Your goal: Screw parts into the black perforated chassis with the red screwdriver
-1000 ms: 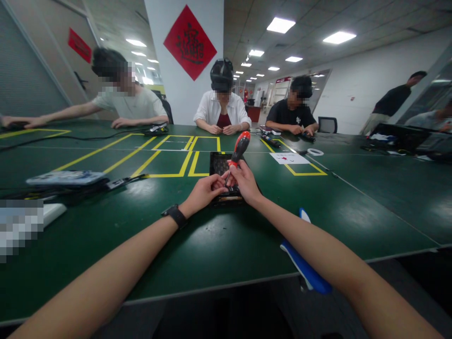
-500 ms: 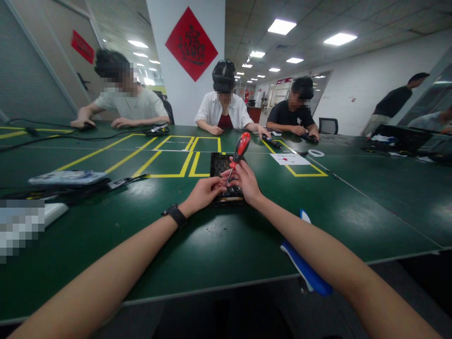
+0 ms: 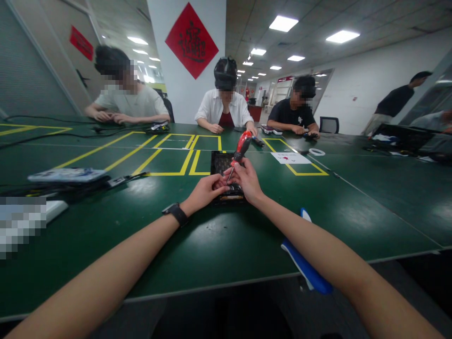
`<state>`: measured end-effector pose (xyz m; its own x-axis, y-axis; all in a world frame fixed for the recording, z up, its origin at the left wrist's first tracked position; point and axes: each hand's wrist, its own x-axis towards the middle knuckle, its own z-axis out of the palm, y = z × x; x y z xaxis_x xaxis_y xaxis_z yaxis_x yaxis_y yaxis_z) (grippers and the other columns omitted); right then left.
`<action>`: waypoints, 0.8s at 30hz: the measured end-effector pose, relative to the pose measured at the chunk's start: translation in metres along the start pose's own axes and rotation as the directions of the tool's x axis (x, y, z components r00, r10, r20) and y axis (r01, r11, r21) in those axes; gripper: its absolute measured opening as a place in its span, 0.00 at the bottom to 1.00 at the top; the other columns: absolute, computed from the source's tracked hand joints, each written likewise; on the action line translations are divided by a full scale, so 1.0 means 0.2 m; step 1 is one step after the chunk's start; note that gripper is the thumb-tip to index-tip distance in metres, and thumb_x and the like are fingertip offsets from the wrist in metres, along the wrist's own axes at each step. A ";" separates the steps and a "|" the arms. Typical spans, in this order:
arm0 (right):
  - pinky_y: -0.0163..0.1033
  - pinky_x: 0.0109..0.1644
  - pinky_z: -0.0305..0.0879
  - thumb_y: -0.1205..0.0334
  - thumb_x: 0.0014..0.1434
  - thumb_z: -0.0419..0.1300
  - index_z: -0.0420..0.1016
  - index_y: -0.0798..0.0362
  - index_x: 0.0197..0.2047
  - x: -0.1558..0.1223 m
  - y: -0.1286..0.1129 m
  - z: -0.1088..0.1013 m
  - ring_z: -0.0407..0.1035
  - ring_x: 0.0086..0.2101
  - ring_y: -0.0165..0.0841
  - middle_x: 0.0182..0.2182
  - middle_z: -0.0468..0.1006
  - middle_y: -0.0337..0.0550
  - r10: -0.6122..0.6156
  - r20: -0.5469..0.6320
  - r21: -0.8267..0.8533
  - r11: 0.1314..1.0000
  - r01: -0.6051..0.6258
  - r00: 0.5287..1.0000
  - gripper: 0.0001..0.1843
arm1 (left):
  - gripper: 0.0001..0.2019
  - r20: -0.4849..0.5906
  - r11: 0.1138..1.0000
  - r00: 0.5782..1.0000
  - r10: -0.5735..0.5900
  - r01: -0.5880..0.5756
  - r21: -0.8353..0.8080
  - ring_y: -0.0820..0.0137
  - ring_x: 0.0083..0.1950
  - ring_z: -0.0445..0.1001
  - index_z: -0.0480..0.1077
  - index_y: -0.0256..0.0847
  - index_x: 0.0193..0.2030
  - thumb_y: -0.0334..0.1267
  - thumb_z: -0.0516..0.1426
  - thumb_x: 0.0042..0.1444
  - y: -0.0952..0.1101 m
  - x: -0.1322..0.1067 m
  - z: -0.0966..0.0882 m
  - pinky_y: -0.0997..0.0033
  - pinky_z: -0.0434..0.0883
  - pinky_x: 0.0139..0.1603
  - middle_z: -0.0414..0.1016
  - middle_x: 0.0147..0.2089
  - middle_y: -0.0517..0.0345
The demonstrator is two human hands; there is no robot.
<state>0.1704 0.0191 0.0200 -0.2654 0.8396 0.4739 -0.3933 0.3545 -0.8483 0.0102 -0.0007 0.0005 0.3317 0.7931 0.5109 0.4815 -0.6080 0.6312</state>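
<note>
Tilting over a black tray (image 3: 219, 164) on the green table (image 3: 212, 245), a red screwdriver (image 3: 242, 143) is pinched in the grip of the right hand (image 3: 247, 181); the left hand (image 3: 205, 189) is set at its tip, and whether that grip is pressed together cannot be told.

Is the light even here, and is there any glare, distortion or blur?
Head view: ceiling panels light the room evenly; soft glare patches lie on the green table; the wide lens stretches both forearms; the screwdriver in the right hand looks sharp; a patch at the left edge is pixelated.
</note>
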 end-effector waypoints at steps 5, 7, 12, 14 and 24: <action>0.31 0.26 0.69 0.51 0.57 0.57 0.59 0.49 0.42 0.00 0.01 0.00 0.72 0.26 0.27 0.27 0.75 0.35 -0.013 0.009 -0.011 1.000 0.013 1.000 0.15 | 0.14 0.021 1.000 1.000 -0.020 0.020 -0.021 0.76 0.26 0.62 0.69 0.36 0.33 0.47 0.57 0.53 0.00 0.00 0.00 0.75 0.61 0.29 0.69 0.27 0.61; 0.30 0.26 0.68 0.51 0.57 0.57 0.59 0.49 0.42 0.00 0.01 0.00 0.72 0.26 0.27 0.28 0.76 0.35 -0.019 0.002 -0.026 0.999 0.019 1.000 0.15 | 0.13 0.013 1.000 1.000 -0.004 0.004 -0.015 0.75 0.27 0.64 0.70 0.35 0.33 0.46 0.57 0.54 -0.01 0.00 0.00 0.75 0.62 0.31 0.71 0.28 0.60; 0.31 0.29 0.68 0.52 0.59 0.55 0.61 0.50 0.42 0.00 0.00 0.00 0.72 0.26 0.26 0.28 0.76 0.36 -0.008 -0.048 -0.037 0.999 0.006 0.999 0.13 | 0.12 0.021 1.000 1.000 0.005 -0.005 0.008 0.73 0.30 0.67 0.71 0.35 0.35 0.44 0.55 0.55 -0.02 0.00 -0.01 0.74 0.64 0.33 0.73 0.30 0.57; 0.32 0.31 0.69 0.53 0.60 0.52 0.62 0.51 0.43 0.00 0.00 0.00 0.72 0.26 0.26 0.30 0.77 0.38 -0.001 -0.041 -0.013 1.000 0.000 0.999 0.12 | 0.13 0.024 1.000 1.000 -0.001 0.001 -0.003 0.73 0.29 0.68 0.71 0.35 0.36 0.44 0.55 0.56 -0.01 0.00 -0.01 0.73 0.64 0.33 0.74 0.30 0.57; 0.34 0.32 0.69 0.53 0.59 0.54 0.64 0.51 0.50 0.00 0.00 -0.01 0.73 0.27 0.28 0.31 0.78 0.40 0.057 -0.020 -0.010 0.998 -0.057 0.998 0.18 | 0.12 0.034 1.000 0.999 0.006 -0.005 -0.013 0.72 0.30 0.68 0.72 0.35 0.36 0.42 0.54 0.57 -0.01 0.00 -0.01 0.73 0.64 0.34 0.74 0.31 0.57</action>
<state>0.1713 0.0198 0.0201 -0.2701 0.8663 0.4201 -0.3690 0.3099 -0.8762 0.0077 -0.0004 0.0007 0.3618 0.7902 0.4946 0.4691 -0.6128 0.6359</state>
